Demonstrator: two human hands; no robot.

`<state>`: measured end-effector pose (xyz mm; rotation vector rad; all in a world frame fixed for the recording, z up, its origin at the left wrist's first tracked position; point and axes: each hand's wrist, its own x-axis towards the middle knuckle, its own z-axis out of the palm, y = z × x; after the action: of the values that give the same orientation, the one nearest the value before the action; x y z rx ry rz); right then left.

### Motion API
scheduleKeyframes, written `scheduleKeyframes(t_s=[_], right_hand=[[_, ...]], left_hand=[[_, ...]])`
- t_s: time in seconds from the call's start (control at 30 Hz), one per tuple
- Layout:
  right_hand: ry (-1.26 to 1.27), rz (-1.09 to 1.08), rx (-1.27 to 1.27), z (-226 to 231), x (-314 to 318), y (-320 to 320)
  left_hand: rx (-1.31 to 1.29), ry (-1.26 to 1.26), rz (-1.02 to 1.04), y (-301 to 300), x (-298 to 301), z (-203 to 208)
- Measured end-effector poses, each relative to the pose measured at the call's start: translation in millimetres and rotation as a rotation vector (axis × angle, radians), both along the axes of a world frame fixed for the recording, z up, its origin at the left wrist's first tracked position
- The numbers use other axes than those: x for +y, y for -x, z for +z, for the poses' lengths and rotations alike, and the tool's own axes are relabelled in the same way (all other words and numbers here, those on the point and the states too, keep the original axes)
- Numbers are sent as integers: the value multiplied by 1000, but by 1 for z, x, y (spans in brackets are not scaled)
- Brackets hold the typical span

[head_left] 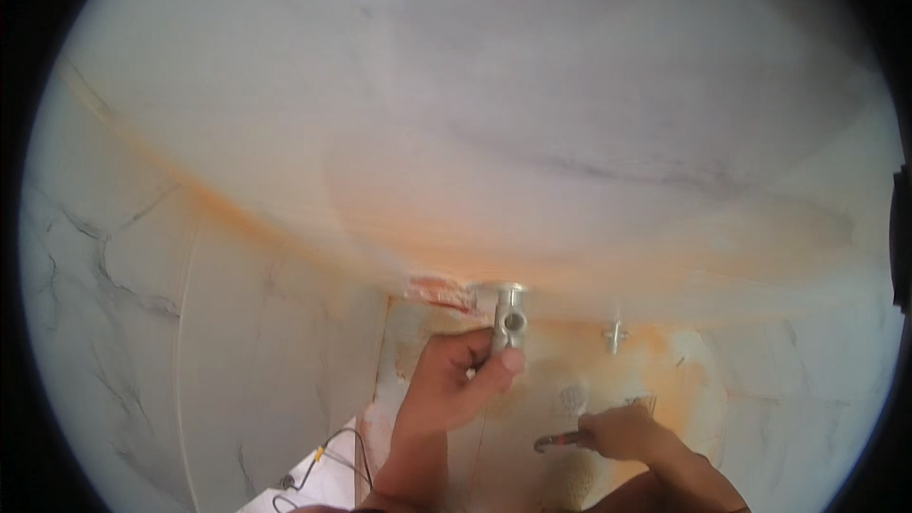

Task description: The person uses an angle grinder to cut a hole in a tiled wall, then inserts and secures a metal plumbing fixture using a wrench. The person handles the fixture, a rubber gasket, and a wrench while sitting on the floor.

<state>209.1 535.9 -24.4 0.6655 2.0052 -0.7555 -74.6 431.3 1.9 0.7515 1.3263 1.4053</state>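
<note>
My left hand (453,382) is closed round the lower end of a silver metal tap fitting (510,309), its thumb pressed against the front. The fitting sticks out from the tiled wall through a round flange, and a round opening faces me on its body. Lower and to the right, my right hand (622,432) grips a dark hand tool with a hooked jaw (560,440) and a reddish mark. That jaw points left, apart from the fitting. A smaller metal valve (615,335) projects from the wall to the right, and neither hand touches it.
Marbled white tiles cover the wall (570,114), stained orange along the lower band. Beside the flange, a broken patch (442,292) exposes reddish material. A floor drain cover (570,399) lies below. Dark cable (359,446) loops over a white surface at the lower left.
</note>
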Motion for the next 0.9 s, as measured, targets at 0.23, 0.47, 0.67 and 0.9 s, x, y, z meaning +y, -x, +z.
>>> scheduleKeyframes(t_s=[0.23, 0.47, 0.67, 0.9], right_hand=[[18, 10, -19, -2, 5, 7], [-18, 11, 38, -8, -7, -5], [-21, 0, 15, -6, -6, 2], [-5, 0, 5, -1, -4, 8]], left_hand=[[-290, -53, -101, 2, 12, -13], [-1002, -369, -260, -27, 22, -68], [-1249, -612, -270, -44, 27, -90], [-1378, -739, -432, -48, 34, -102]])
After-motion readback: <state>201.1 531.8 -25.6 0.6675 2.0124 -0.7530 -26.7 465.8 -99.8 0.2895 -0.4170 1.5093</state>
